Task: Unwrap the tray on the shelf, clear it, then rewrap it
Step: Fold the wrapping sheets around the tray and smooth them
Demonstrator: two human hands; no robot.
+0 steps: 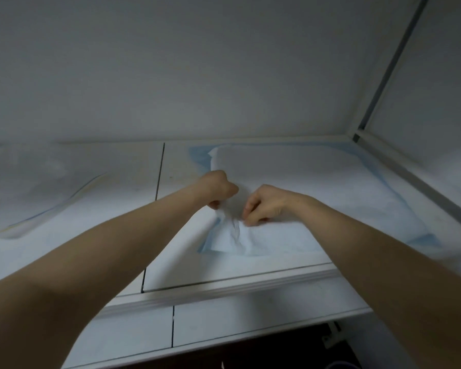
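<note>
A white shelf (pixel 96 235) carries a wrapped tray (pixel 290 182) at its right end, close to the back wall, the pale blue wrap (pixel 272 241) spread beneath and over it. At the tray's near left corner, the left hand (pixel 218 189) and right hand (pixel 266 205) each pinch a bunched fold of wrap, nearly touching.

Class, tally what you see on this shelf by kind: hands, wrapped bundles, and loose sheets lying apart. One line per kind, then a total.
Hands: 2 (left hand, right hand)
Wrapped tray in white and blue wrap: 1
Loose sheet at left, blurred: 1
Total: 4
</note>
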